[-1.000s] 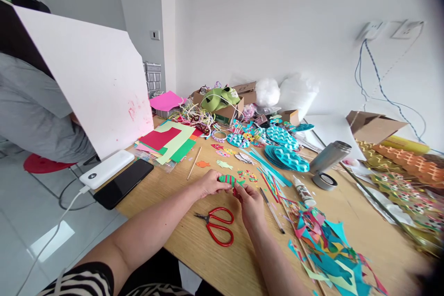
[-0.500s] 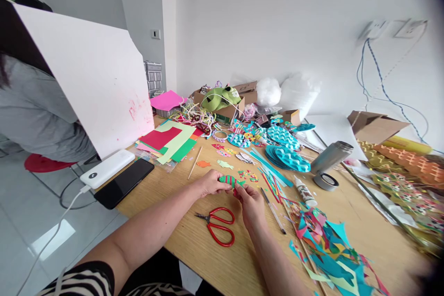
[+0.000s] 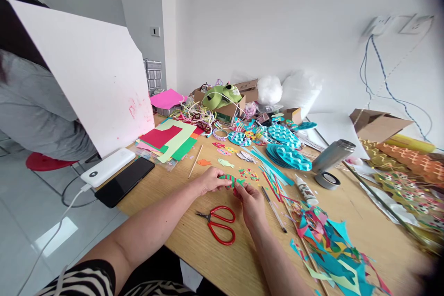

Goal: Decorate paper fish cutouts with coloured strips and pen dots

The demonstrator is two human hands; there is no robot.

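A small green paper fish with red stripes (image 3: 229,178) is held between both hands above the wooden table. My left hand (image 3: 211,181) pinches its left end, and my right hand (image 3: 250,198) grips the right end by the tail. The fingers cover part of the fish. Just below the hands, red-handled scissors (image 3: 220,225) lie on the tabletop. Beyond the hands are an orange paper fish (image 3: 204,162), a pale green paper fish (image 3: 225,163) and small coloured paper bits (image 3: 249,174). A pen (image 3: 274,209) rests beside my right hand.
Coloured paper sheets (image 3: 173,141), a phone (image 3: 125,181) and a white power bank (image 3: 108,166) lie to the left. On the right are a glue bottle (image 3: 306,192), a tape roll (image 3: 327,180), a metal flask (image 3: 333,156) and paper scraps (image 3: 333,254). Blue scalloped discs (image 3: 287,156) stand behind.
The fish has turned slightly between my fingers, showing less of its striped face. Both hands stay in nearly the same place, and the view has shifted a little.
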